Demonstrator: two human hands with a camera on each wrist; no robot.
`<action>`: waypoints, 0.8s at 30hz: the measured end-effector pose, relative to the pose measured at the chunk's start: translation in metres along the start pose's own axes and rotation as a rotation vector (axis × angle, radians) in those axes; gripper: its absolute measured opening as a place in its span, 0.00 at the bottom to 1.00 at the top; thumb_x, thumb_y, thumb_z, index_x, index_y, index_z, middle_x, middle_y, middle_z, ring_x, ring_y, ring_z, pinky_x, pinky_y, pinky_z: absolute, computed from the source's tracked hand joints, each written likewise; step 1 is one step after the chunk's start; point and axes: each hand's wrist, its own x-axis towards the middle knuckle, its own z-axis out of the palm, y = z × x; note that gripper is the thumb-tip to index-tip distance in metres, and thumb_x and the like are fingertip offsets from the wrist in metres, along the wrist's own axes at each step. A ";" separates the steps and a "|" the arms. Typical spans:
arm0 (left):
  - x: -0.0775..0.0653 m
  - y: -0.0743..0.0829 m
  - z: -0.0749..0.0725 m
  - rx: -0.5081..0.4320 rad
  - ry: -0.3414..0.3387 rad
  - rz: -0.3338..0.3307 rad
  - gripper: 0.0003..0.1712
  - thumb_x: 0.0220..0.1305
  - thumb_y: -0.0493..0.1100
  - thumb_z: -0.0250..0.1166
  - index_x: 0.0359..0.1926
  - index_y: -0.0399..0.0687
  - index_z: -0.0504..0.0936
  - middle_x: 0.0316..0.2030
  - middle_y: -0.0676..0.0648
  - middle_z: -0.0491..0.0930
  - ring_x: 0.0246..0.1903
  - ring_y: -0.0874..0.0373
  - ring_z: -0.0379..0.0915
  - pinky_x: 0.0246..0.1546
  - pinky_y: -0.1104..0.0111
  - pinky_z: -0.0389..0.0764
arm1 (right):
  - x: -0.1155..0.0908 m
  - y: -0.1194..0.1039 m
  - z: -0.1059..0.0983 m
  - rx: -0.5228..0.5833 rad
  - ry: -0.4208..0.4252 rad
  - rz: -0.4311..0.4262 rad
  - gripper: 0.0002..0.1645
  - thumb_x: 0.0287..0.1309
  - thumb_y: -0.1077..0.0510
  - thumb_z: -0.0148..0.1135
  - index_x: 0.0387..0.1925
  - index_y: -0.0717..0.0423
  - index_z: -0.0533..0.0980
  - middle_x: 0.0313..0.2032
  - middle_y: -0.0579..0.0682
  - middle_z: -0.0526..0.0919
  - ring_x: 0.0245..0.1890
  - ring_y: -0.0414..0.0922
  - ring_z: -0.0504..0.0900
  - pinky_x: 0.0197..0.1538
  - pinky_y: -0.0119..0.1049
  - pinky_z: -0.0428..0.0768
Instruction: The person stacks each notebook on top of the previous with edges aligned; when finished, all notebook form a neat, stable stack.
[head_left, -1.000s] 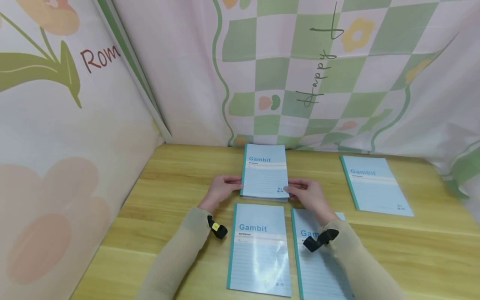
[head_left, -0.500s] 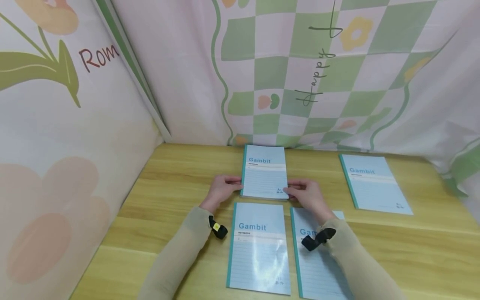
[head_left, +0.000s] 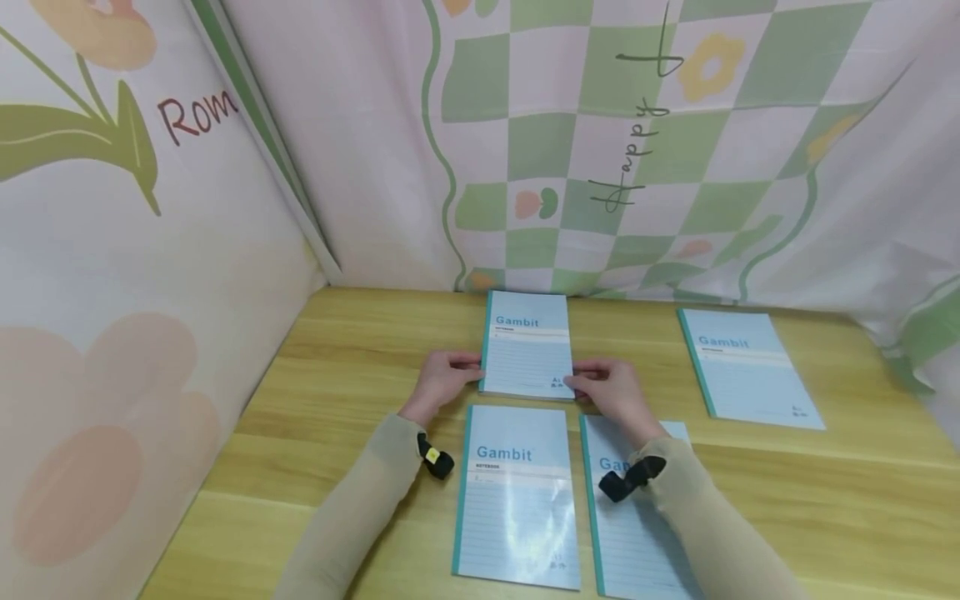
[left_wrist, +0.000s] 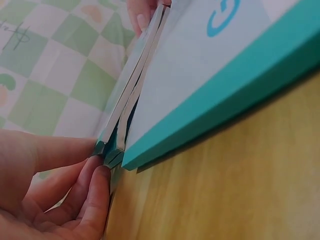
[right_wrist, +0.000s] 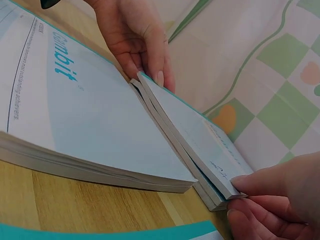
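Note:
A light-blue "Gambit" notebook [head_left: 527,343] with a teal spine lies at the back middle, on top of at least one more notebook [right_wrist: 214,204]; their near edges show in both wrist views. My left hand [head_left: 441,383] pinches the top notebook at the near corner of its spine side. On its opposite side my right hand [head_left: 613,390] pinches the near corner, thumb on the cover and other fingers lower down at the edge. A narrow gap separates the stacked notebooks in the right wrist view. How far the fingers reach underneath is hidden.
Just in front of the stack lies another Gambit notebook [head_left: 517,500]. To its right, a similar notebook [head_left: 637,542] is partly covered by my right forearm. One more notebook [head_left: 750,371] lies at the back right. A patterned curtain [head_left: 540,150] borders the wooden table [head_left: 337,333].
The top notebook has come down slightly onto the one beneath, and less of the lower edge shows. Both hands keep hold of it with hardly any movement. The other notebooks stay put.

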 end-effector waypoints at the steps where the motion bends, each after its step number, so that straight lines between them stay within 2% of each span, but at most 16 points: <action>1: 0.000 0.000 0.000 0.005 0.002 0.001 0.14 0.62 0.39 0.74 0.50 0.46 0.89 0.46 0.49 0.86 0.52 0.51 0.79 0.56 0.58 0.78 | 0.000 0.000 0.000 0.000 0.000 0.001 0.24 0.66 0.54 0.69 0.59 0.60 0.78 0.47 0.57 0.84 0.39 0.47 0.85 0.43 0.37 0.85; 7: -0.002 0.000 0.000 0.029 0.005 0.013 0.14 0.63 0.39 0.74 0.50 0.47 0.89 0.45 0.49 0.87 0.51 0.52 0.79 0.55 0.59 0.79 | 0.001 0.001 0.001 -0.004 0.001 -0.002 0.25 0.65 0.54 0.69 0.61 0.59 0.78 0.47 0.57 0.84 0.38 0.47 0.85 0.42 0.37 0.85; 15: -0.004 0.002 -0.001 0.009 0.000 0.014 0.13 0.64 0.38 0.73 0.50 0.46 0.89 0.46 0.49 0.86 0.52 0.51 0.79 0.56 0.58 0.78 | 0.001 0.001 0.001 -0.019 0.006 -0.001 0.28 0.64 0.54 0.70 0.63 0.58 0.77 0.45 0.55 0.83 0.39 0.47 0.85 0.43 0.38 0.85; 24: -0.003 0.001 -0.001 0.015 0.011 0.009 0.13 0.63 0.38 0.74 0.49 0.46 0.89 0.46 0.49 0.86 0.51 0.51 0.79 0.55 0.58 0.79 | 0.000 0.000 0.002 -0.023 0.000 -0.006 0.25 0.66 0.56 0.69 0.62 0.58 0.77 0.45 0.56 0.83 0.38 0.47 0.85 0.42 0.38 0.85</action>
